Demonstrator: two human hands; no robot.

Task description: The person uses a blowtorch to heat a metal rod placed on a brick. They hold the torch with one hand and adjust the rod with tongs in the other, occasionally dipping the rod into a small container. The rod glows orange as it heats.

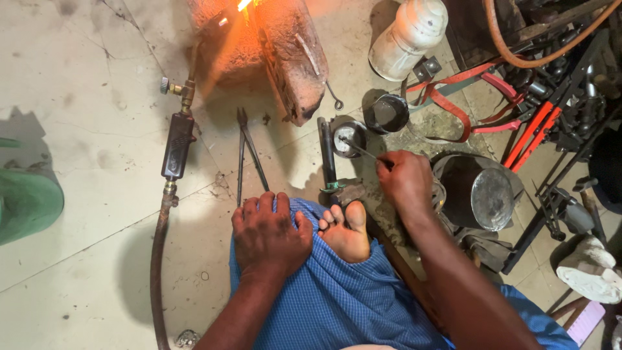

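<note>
My left hand [269, 232] rests palm down on my knee, which is covered by blue checked cloth [324, 298]; it holds nothing. My right hand [405, 180] grips a thin metal rod [359, 150] whose tip reaches into a small round tin [350, 137] on the floor. My bare foot [345, 228] lies between the two hands. A gas torch [176, 146] with a brass valve lies on the floor to the left, and its flame [243, 5] burns against a brick [285, 52] at the top.
Long tongs [248, 155] lie on the floor beside the brick. A dark cup [387, 113], a white jar [408, 35], a metal pot [483, 194], red straps and tools crowd the right. The torch hose [157, 259] runs down the left. A green object [26, 201] sits far left.
</note>
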